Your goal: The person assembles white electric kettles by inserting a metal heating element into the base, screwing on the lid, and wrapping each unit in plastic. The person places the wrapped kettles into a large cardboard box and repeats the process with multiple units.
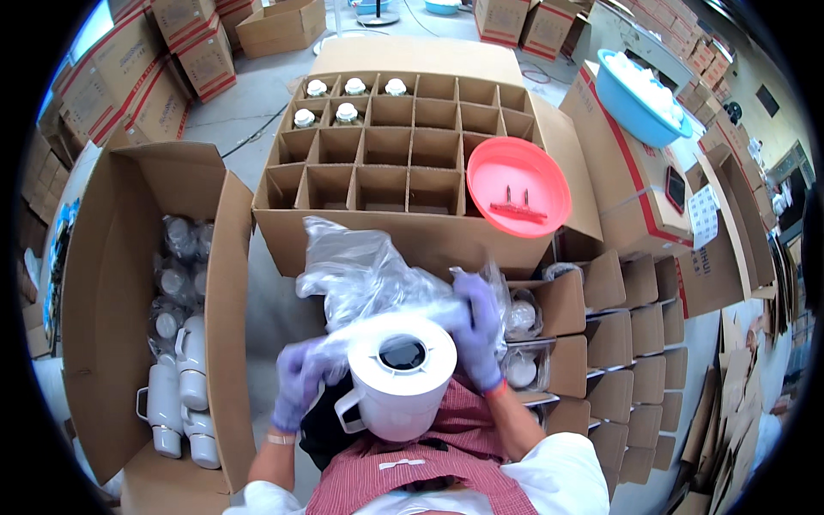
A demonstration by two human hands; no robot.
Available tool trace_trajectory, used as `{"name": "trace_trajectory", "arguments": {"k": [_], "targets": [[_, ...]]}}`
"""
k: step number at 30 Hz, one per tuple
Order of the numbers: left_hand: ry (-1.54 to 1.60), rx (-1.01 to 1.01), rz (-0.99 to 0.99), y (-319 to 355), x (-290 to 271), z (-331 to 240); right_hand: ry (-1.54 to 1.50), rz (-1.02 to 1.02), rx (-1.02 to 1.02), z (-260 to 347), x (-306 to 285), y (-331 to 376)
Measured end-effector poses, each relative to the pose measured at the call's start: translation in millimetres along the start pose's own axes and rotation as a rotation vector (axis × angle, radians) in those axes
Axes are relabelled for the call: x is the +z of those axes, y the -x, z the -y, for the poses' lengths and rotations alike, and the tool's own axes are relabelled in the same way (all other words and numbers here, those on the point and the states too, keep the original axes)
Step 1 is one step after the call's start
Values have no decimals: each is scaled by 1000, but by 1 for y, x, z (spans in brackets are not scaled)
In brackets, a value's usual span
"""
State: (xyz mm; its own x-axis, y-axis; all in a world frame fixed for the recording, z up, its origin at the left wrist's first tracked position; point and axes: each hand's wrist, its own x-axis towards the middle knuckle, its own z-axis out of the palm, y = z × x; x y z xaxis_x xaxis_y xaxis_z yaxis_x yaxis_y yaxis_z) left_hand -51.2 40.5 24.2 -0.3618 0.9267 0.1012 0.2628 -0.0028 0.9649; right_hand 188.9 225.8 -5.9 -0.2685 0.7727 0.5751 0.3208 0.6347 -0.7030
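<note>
Across my lap stands a white thermos jug (396,410), its round opening facing up and its handle toward the left. Beyond it spreads a crumpled clear plastic bag (365,279), with one edge stretched over the jug's far rim. In a purple glove, my left hand (299,378) is closed on the bag's edge, left of the jug. My right hand (481,330), gloved too and slightly blurred, is closed on the bag's other side, just right of the rim. The fingertips of both hands are partly hidden by the film.
A divided carton (343,225) ahead holds several bottles with white caps (346,113). On its right corner sits a red basin (518,176) with a red tool inside. White jugs (166,408) lie in an open carton (233,343) at left. Cardboard dividers (611,339) stand at right.
</note>
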Motion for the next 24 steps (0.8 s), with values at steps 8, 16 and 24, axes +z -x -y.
{"name": "trace_trajectory", "arguments": {"k": [8,16,24], "targets": [[-282,27,-129,114,40,43,1,623,-334,38,-79,184],[352,78,53,8,96,-3,140,154,-342,75,-100,143],[-131,606,625,30,221,-90,451,-533,187,111,-237,147]]}}
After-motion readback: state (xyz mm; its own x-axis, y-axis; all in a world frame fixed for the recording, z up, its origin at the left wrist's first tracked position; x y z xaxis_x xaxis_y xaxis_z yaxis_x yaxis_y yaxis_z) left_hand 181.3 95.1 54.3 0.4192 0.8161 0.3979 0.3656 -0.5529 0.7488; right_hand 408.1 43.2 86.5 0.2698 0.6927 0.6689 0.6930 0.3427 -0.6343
